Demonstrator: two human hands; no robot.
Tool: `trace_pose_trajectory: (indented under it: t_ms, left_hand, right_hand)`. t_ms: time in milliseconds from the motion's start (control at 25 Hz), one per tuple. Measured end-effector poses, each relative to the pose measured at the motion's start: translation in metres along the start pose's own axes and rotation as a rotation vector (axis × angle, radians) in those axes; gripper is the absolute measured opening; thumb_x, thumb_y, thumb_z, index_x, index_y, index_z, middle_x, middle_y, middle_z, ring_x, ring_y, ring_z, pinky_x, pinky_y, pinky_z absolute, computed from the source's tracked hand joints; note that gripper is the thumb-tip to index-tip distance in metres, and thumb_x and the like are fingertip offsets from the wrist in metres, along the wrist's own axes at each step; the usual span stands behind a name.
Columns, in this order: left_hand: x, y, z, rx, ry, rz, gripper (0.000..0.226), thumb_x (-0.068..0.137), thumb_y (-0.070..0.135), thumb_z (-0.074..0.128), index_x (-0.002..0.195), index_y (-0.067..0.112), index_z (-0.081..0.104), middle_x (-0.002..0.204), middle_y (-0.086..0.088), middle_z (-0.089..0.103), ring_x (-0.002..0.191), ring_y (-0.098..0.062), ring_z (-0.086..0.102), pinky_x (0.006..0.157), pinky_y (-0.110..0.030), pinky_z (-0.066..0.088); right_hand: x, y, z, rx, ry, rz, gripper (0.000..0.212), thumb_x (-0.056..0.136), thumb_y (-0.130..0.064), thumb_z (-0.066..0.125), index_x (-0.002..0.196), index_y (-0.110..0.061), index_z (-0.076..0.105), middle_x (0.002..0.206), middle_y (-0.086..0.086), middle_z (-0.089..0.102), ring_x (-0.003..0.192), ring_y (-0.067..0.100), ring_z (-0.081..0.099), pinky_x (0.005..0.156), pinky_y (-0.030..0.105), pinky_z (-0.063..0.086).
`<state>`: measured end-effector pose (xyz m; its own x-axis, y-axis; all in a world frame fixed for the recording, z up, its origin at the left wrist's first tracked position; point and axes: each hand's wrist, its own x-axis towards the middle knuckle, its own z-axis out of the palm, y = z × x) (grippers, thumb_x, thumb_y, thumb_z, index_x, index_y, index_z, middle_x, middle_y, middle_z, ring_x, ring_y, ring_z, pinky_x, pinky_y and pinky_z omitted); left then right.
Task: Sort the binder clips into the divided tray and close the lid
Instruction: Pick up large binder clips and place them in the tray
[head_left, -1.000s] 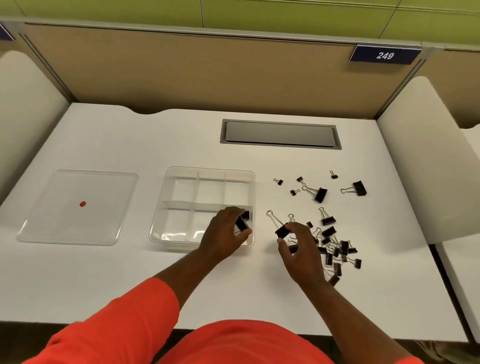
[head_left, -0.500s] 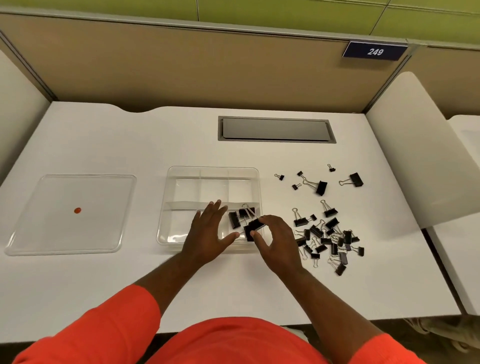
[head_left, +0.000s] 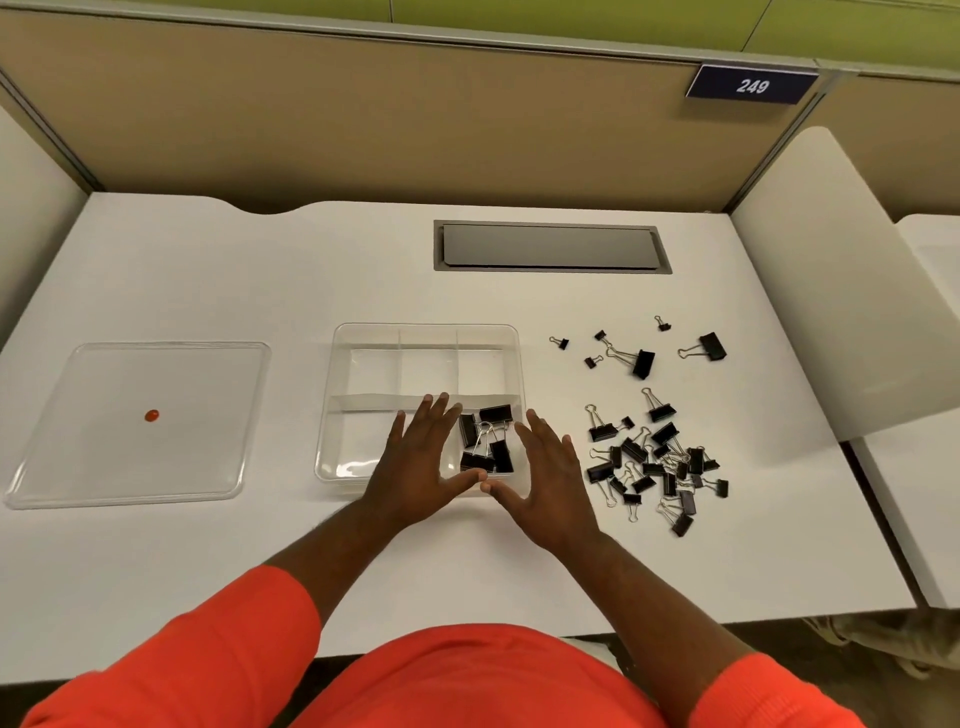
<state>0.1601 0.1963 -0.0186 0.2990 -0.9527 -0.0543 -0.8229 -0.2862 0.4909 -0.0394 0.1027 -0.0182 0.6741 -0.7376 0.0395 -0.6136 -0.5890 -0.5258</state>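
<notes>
A: clips status?
B: a few binder clips in the lower-right cell of the divided tray, jumbled, long axes mixed. loose pile on the counter, right of the tray.
A: hands?
B: left hand and right hand flank that cell, palms down, fingers straight, holding nothing, thumbs almost meeting. lid lies flat, frame left.

One clear divided tray with six compartments and one lid sit on the bench, four black binder clips show in the tray's near right compartment, six loose clips lie far right, and the near right heap is too tangled to count.
</notes>
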Motion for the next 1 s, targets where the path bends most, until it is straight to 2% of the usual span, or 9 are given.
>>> trace_pose_trajectory:
  t_ms: [320, 560, 760, 880, 1000]
  left_hand:
    - [0.014, 0.042, 0.015, 0.013, 0.002, 0.064, 0.095, 0.082, 0.078, 0.048, 0.156, 0.030, 0.013, 0.164, 0.008, 0.002, 0.150, -0.007, -0.008, 0.123, -0.044, 0.002]
    - [0.026, 0.100, 0.038, -0.029, 0.022, 0.066, 0.089, 0.084, 0.073, 0.051, 0.154, 0.028, 0.022, 0.163, 0.007, 0.012, 0.151, -0.009, 0.002, 0.123, -0.044, 0.007]
    - [0.035, 0.137, 0.063, -0.011, -0.008, 0.092, 0.083, 0.087, 0.072, 0.047, 0.153, 0.027, 0.025, 0.163, 0.007, 0.016, 0.150, -0.006, 0.002, 0.124, -0.042, 0.007]
    - [0.045, 0.156, 0.072, -0.019, -0.032, 0.077, 0.081, 0.088, 0.070, 0.047, 0.153, 0.028, 0.026, 0.162, 0.006, 0.021, 0.150, -0.005, 0.008, 0.123, -0.037, 0.009]
    - [0.055, 0.168, 0.081, -0.066, -0.057, 0.041, 0.078, 0.088, 0.067, 0.051, 0.152, 0.030, 0.028, 0.160, 0.008, 0.025, 0.148, -0.005, 0.017, 0.120, -0.027, 0.007]
  right_hand:
    - [-0.017, 0.032, -0.024, -0.031, 0.003, 0.029, 0.085, 0.091, -0.071, 0.050, 0.155, -0.018, 0.032, 0.167, -0.002, 0.018, 0.154, 0.009, 0.009, 0.125, 0.048, 0.011]
    - [-0.032, 0.090, -0.056, -0.038, -0.016, 0.044, 0.081, 0.093, -0.069, 0.049, 0.155, -0.019, 0.031, 0.166, -0.001, 0.022, 0.154, 0.011, 0.012, 0.125, 0.047, 0.014]
    - [-0.044, 0.139, -0.079, -0.018, -0.011, 0.099, 0.079, 0.093, -0.066, 0.050, 0.154, -0.020, 0.033, 0.164, -0.001, 0.026, 0.153, 0.012, 0.016, 0.123, 0.049, 0.016]
    - [-0.044, 0.167, -0.092, -0.008, -0.002, 0.103, 0.077, 0.093, -0.064, 0.052, 0.154, -0.022, 0.032, 0.165, -0.004, 0.025, 0.152, 0.007, 0.014, 0.124, 0.046, 0.015]
    - [-0.036, 0.189, -0.104, 0.012, -0.011, 0.148, 0.076, 0.094, -0.060, 0.054, 0.155, -0.024, 0.030, 0.164, -0.008, 0.022, 0.150, 0.001, 0.010, 0.126, 0.035, 0.004]
